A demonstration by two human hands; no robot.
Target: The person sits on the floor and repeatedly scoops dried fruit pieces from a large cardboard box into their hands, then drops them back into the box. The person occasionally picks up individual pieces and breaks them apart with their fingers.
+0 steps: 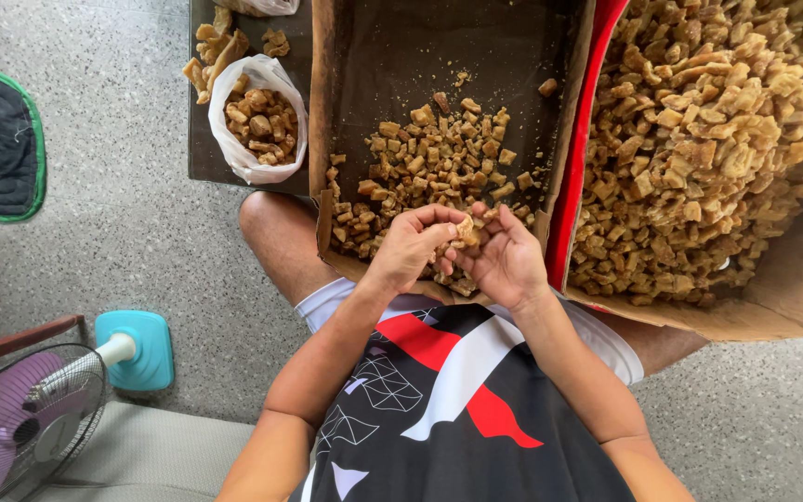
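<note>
— Where is the chunk (465,229)?
— Over the near edge of the box (346,56), pinched between the left hand (411,246) and the right hand (506,260).
— And the fingers?
— Both sets curl in; the tips press on the chunk from either side.
— Around them?
— A pile (425,163) in the box, a fuller carton (792,297) at right, a bag (257,116) at left.
</note>
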